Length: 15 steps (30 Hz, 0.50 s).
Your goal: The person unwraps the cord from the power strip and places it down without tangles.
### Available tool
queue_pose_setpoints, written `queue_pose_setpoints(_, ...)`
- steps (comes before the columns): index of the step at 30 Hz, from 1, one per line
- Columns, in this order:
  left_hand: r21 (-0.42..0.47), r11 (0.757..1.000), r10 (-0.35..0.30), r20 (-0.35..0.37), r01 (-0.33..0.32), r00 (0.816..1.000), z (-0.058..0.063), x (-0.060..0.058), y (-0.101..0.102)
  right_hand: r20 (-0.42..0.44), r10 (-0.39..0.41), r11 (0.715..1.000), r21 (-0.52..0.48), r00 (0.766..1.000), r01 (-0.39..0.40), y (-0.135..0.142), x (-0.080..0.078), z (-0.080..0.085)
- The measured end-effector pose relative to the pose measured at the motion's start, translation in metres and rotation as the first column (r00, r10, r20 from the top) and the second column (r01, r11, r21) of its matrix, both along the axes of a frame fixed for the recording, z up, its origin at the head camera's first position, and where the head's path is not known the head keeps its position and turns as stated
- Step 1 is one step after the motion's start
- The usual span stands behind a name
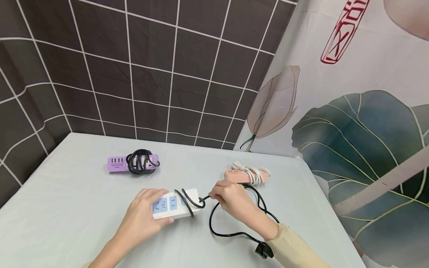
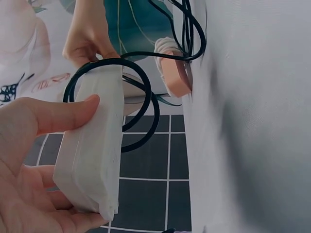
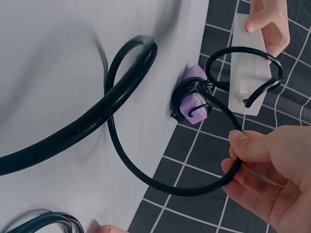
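A white power strip (image 1: 167, 210) with blue socket panels is gripped at its left end by my left hand (image 1: 142, 213), thumb along the near side. Its black cord (image 1: 231, 235) loops around the strip's right end. Between thumb and fingers, my right hand (image 1: 231, 198) pinches that cord just right of the strip. From there the cord runs in a loose loop across the table to a black plug (image 1: 264, 250) beside the right sleeve. In the left wrist view the strip (image 2: 92, 141) is held above the table, with the cord around its far end.
At the back left lies a purple power strip (image 1: 117, 164) wrapped in black cord. An orange power strip (image 1: 236, 176) with a coiled white cord sits just beyond my right hand. A dark gridded cloth (image 1: 151, 74) hangs behind the white table (image 1: 67, 216).
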<state>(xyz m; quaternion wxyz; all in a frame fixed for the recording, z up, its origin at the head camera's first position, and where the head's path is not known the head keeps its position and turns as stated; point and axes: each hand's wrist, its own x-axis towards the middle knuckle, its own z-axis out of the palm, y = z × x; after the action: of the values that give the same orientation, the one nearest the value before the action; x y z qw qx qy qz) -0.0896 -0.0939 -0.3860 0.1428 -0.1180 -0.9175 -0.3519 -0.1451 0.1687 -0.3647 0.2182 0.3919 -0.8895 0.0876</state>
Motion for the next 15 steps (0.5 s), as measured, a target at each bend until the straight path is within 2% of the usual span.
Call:
queue_pose_setpoints(10, -0.006, 1.000, -0.015, 0.008, 0.016, 1.000, -0.0011, 0.0010, 0.0027, 0.037, -0.056, 0.997, -0.055, 0.998, 0.058, 0.0009, -0.0090, -0.0025)
queue_pose_setpoints(15, -0.017, 1.000, -0.019, 0.016, 0.020, 1.000, -0.0018, 0.0020, 0.0039, 0.029, -0.086, 0.993, -0.079, 0.996, 0.088, 0.0010, -0.0108, -0.0015)
